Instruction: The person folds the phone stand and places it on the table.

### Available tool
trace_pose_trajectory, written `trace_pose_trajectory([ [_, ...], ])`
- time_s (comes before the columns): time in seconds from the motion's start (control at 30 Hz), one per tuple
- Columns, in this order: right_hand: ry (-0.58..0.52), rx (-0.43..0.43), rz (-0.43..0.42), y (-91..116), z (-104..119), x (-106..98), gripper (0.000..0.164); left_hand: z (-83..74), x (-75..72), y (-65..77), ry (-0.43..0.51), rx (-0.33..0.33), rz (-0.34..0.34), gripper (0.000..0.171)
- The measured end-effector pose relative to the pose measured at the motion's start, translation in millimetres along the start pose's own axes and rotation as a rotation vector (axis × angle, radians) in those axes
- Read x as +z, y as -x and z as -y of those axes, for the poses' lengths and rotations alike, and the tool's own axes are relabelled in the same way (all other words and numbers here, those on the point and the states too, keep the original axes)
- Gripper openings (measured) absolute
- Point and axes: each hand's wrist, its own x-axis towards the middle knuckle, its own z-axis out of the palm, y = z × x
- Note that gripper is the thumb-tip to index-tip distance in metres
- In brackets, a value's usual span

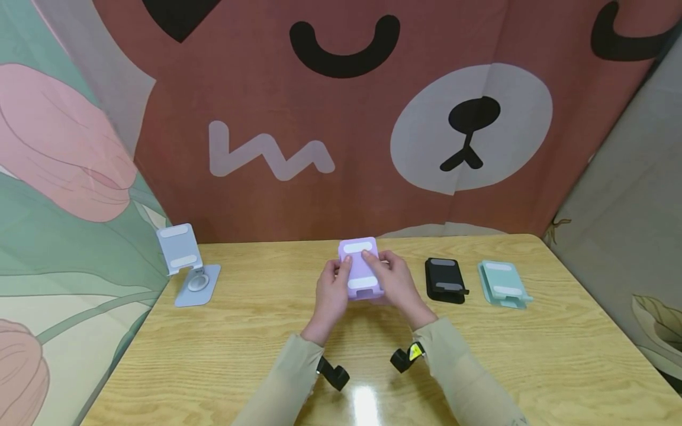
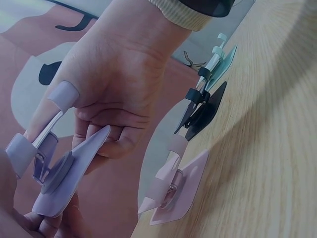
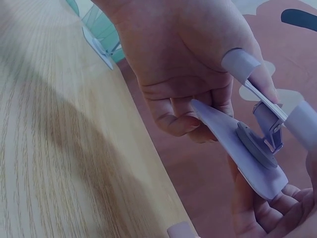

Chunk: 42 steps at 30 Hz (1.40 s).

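Observation:
Both hands grip a purple foldable phone stand (image 1: 360, 270) above the wooden table. My left hand (image 1: 331, 296) holds its left edge and my right hand (image 1: 398, 285) its right edge, both thumbs on the front plate with its pale pads. Seen from the side in the left wrist view, the stand's base plate (image 2: 81, 171) and round pivot disc sit apart from the front plate, joined by a hinge. Fingers of both hands curl at the base in the right wrist view. A pink phone stand (image 2: 190, 188) lies on the table below, mostly hidden in the head view.
A light blue phone stand (image 1: 180, 248) stands unfolded at the table's left. To the right lie a black folded stand (image 1: 446, 273) and a mint green folded stand (image 1: 502, 277). A patterned cloth (image 1: 266, 207) hangs behind the table's (image 1: 256, 331) back edge.

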Motion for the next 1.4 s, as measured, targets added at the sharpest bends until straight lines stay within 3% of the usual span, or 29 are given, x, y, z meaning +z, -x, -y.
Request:
trace_pose_trajectory([
  [0.27, -0.048, 0.015, 0.004, 0.1, -2.9, 1.5, 0.060, 1.8, 0.3, 0.4, -0.001, 0.007, -0.001, 0.038],
  [0.83, -0.040, -0.011, -0.012, 0.1, -4.7, 2.8, 0.053, -0.7, -0.1, 1.1, -0.008, -0.007, -0.003, 0.034],
  [1.4, -0.029, -0.063, -0.029, 0.7, -6.1, 4.2, 0.041, 1.5, -1.7, 0.9, -0.029, 0.024, 0.002, 0.030],
])
